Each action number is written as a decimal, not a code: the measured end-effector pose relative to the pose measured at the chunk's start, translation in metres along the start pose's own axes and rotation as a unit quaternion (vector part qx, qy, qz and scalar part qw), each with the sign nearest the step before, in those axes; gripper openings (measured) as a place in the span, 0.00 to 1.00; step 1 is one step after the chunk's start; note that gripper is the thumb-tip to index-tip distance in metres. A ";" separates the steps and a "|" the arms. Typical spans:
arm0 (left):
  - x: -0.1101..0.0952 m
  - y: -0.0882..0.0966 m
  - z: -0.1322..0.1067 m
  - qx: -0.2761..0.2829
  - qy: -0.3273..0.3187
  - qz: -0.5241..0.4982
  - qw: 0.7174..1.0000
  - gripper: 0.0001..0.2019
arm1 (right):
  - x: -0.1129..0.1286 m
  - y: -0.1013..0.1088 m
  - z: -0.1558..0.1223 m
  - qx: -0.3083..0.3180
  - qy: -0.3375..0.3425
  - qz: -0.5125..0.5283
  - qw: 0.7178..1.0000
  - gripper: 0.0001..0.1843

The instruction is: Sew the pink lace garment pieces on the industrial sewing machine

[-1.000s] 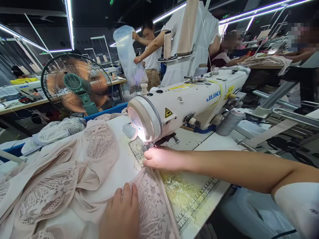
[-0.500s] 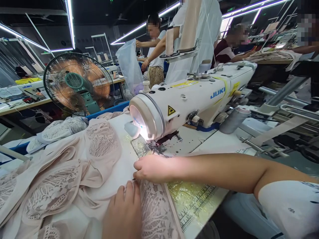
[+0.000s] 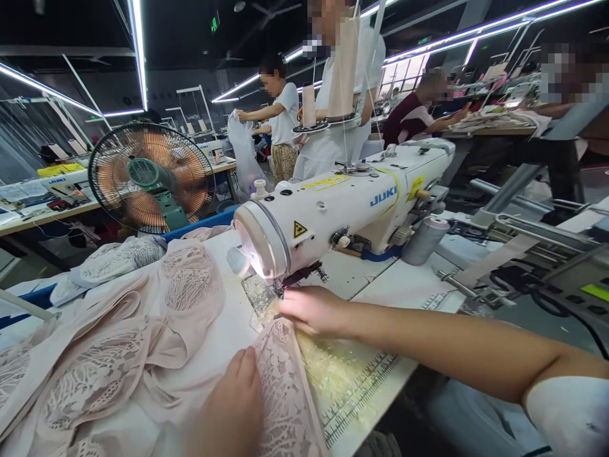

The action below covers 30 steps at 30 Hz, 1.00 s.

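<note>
Shifted nearer the sewing machine (image 3: 314, 206) since half a second ago, my right hand (image 3: 311, 310) seems pinched on the lace panel (image 3: 285, 390) by its tip, now close to stitching position, while my left hand (image 3: 233, 406) lies along its edge, grip unclear.

I see a short, loose-fitting white cloth sleeve (image 3: 561, 406) on the right arm, its plain curved edge ending by the elbow. I make out a small dark marking (image 3: 591, 426) on the cloth, too faint for me to read. Below it, the slim, smooth right forearm (image 3: 442, 339), right hand (image 3: 314, 311) and left hand (image 3: 235, 406) are bare.
</note>
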State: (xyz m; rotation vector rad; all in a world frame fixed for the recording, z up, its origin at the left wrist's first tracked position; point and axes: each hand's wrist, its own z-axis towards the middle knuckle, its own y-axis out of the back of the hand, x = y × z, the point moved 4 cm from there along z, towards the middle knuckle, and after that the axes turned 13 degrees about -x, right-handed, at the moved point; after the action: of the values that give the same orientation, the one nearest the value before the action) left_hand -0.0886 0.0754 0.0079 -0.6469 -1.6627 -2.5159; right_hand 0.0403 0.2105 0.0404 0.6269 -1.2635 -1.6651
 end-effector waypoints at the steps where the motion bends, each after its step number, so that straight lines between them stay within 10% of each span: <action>1: 0.000 0.000 0.003 0.008 0.005 -0.006 1.000 0.28 | -0.004 0.000 -0.003 0.005 -0.010 -0.012 1.000 0.06; 14: -0.039 -0.006 0.017 0.006 0.096 -0.068 0.993 0.22 | -0.005 -0.008 0.003 -0.019 0.045 -0.008 0.999 0.11; 23: -0.020 0.003 0.010 0.159 0.196 -0.055 0.966 0.28 | 0.002 -0.011 0.017 -0.009 0.106 -0.019 0.994 0.09; 30: -0.019 0.007 0.009 -0.003 0.108 -0.009 0.994 0.23 | 0.002 -0.017 0.012 -0.056 0.137 0.021 0.989 0.10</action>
State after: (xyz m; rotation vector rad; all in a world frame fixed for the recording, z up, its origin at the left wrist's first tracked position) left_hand -0.0669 0.0771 0.0103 -0.3456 -1.5909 -2.4996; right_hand 0.0230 0.2147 0.0287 0.7274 -0.9739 -1.5423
